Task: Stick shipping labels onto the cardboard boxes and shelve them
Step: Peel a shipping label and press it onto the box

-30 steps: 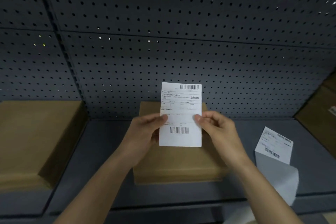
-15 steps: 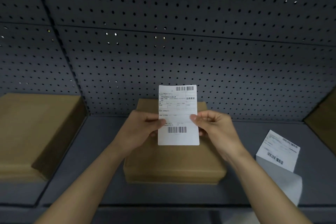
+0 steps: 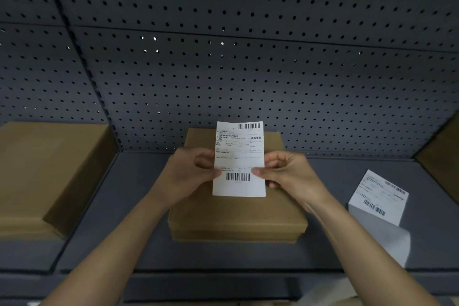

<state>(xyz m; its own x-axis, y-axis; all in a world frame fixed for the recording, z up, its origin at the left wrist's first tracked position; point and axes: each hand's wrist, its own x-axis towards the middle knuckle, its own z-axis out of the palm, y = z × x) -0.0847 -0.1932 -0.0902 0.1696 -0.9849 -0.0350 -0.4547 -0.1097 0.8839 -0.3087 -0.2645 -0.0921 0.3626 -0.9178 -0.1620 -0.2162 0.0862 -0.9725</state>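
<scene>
A white shipping label [image 3: 239, 159] with two barcodes stands upright in front of me. My left hand [image 3: 188, 176] pinches its left edge and my right hand [image 3: 288, 175] pinches its right edge, thumbs on the printed face. Below and behind it a flat cardboard box [image 3: 236, 216] lies on the grey shelf [image 3: 119, 231], partly hidden by the label and my hands. The label hangs above the box, apart from its top.
A larger cardboard box [image 3: 44, 171] sits on the shelf to the left. A strip of labels [image 3: 380, 196] lies at the right, its tail hanging over the shelf's front edge. Another box corner [image 3: 444, 151] shows at far right. Perforated panel [image 3: 223, 69] forms the back wall.
The label and both hands have stayed together over the box, shifting only slightly in view as my head moved. My grip on both edges is unchanged.
</scene>
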